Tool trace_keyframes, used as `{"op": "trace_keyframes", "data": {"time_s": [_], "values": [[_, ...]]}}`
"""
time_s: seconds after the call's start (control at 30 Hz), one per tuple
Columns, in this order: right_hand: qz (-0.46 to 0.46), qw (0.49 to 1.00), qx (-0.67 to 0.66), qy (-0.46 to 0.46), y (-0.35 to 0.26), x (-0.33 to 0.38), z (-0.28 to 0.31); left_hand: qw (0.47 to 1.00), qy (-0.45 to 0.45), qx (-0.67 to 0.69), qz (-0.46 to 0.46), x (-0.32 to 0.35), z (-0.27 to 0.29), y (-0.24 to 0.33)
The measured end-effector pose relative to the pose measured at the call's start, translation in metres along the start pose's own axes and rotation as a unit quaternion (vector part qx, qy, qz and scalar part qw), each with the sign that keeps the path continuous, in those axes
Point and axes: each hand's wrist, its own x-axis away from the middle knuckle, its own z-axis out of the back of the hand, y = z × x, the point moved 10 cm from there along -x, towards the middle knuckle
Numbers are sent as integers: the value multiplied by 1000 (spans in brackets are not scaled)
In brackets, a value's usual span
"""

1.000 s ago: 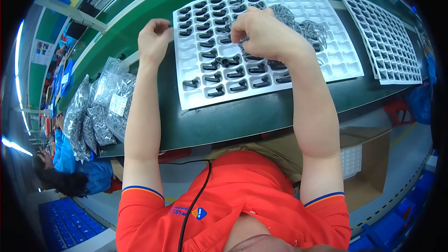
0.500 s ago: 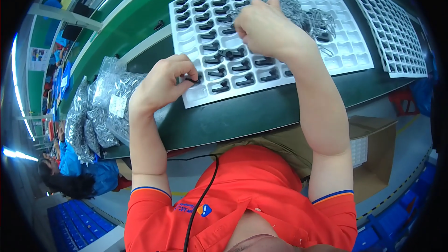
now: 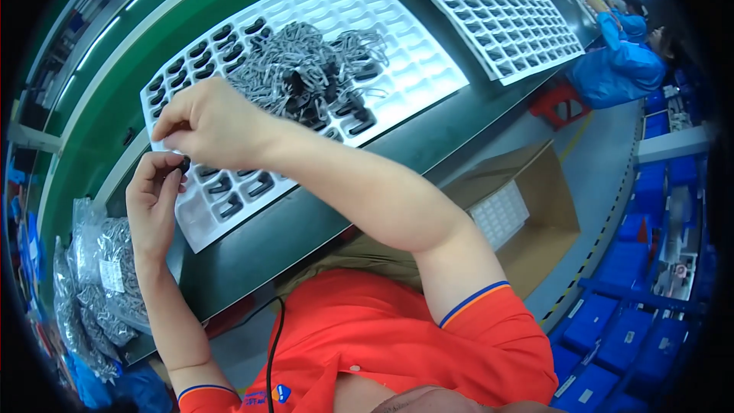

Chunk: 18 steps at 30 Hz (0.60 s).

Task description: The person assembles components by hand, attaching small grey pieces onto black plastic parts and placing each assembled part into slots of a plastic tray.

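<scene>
So my right hand [image 3: 218,122] just swung off the pile of grey loops [image 3: 267,69] to my left hand [image 3: 151,210], whose fingers pinch a black piece [image 3: 184,166] at their tips, so it's probably two-handed work now, though I can't tell what my right fingers hold.

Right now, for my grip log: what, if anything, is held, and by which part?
The left hand pinches a small black piece; the part gripped is unclear. Whether the right hand holds anything cannot be told.
</scene>
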Motion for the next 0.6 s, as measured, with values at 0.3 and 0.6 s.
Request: {"op": "trace_keyframes", "data": {"time_s": [0.3, 0.6], "values": [[95, 982, 162, 6, 0, 3, -7, 998, 25, 47, -24, -5, -4, -21], [0, 988, 154, 1, 8, 3, 4, 994, 87, 66, -12, -9, 13, -30]]}}
